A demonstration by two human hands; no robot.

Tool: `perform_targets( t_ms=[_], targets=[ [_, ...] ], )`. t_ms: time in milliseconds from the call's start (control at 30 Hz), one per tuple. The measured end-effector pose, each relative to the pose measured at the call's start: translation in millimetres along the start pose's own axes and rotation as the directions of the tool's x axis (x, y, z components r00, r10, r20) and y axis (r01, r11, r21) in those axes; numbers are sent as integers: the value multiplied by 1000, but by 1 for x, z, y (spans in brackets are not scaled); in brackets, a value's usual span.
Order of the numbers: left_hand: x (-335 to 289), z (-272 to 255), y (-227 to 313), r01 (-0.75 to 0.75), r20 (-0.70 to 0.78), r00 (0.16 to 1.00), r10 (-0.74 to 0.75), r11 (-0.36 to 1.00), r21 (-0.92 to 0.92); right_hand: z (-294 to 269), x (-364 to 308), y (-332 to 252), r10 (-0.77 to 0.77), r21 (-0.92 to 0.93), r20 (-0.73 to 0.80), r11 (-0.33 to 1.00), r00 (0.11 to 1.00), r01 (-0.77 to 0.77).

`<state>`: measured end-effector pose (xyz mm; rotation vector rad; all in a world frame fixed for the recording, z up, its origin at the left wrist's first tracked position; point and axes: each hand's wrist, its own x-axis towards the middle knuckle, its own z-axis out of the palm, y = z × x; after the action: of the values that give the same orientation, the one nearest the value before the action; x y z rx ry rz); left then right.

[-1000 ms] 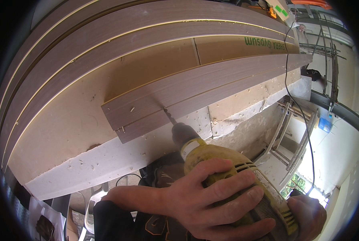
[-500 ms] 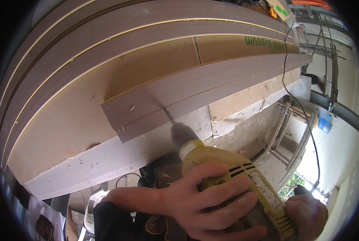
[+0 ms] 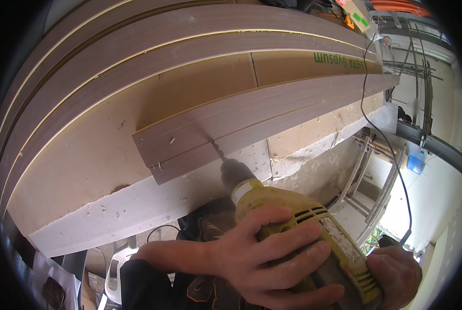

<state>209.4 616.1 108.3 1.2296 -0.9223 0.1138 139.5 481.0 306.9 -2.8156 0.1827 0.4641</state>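
A yellow corded power drill (image 3: 272, 199) points up and to the left across the middle of the view. My left hand (image 3: 272, 253) is wrapped over its body, fingers spread across the housing. At the drill's rear, my right hand (image 3: 396, 274) grips the handle, its fingers partly hidden. From the dark chuck (image 3: 236, 173) a twist bit (image 3: 218, 150) reaches the grooved brown plank (image 3: 272, 111); its tip touches the plank near the groove. Small shavings (image 3: 157, 166) lie at the plank's left end.
Beneath the plank is a board-topped bench (image 3: 76, 181) with a rough front edge. Several long brown planks (image 3: 189, 44) lie behind. A black cord (image 3: 396, 150) hangs on the right, near a wooden frame (image 3: 378, 191) and a blue container (image 3: 416, 163). A white plastic chair (image 3: 118, 268) stands lower left.
The view has shifted slightly, so the bench and planks sit a little lower. Both hands keep their hold on the drill, and the bit stays at about the same spot on the plank.
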Motion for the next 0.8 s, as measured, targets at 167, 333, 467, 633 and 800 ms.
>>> perform_targets(
  t_ms=[167, 333, 467, 633, 800],
  targets=[
    [-1, 4, 2, 15, -38, 999, -14, 1000, 12, -3, 2, -2, 16, -97, 57, 995, 998, -11],
    [1, 2, 4, 40, -24, 999, -40, 999, 4, -16, 9, 6, -38, 62, 231, 998, 972, 25],
    [4, 1, -5, -90, -27, 996, 90, 996, -8, -21, 4, 7, -10, 56, 297, 998, 955, -7],
    [6, 18, -24, -293, -193, 932, 306, 951, 96, -19, 3, 8, -33, 39, 292, 999, 956, 23],
    [3, 7, -6, -102, -82, 991, 103, 995, 21, -22, 8, 12, -67, 107, 287, 994, 956, 37]
  ],
)
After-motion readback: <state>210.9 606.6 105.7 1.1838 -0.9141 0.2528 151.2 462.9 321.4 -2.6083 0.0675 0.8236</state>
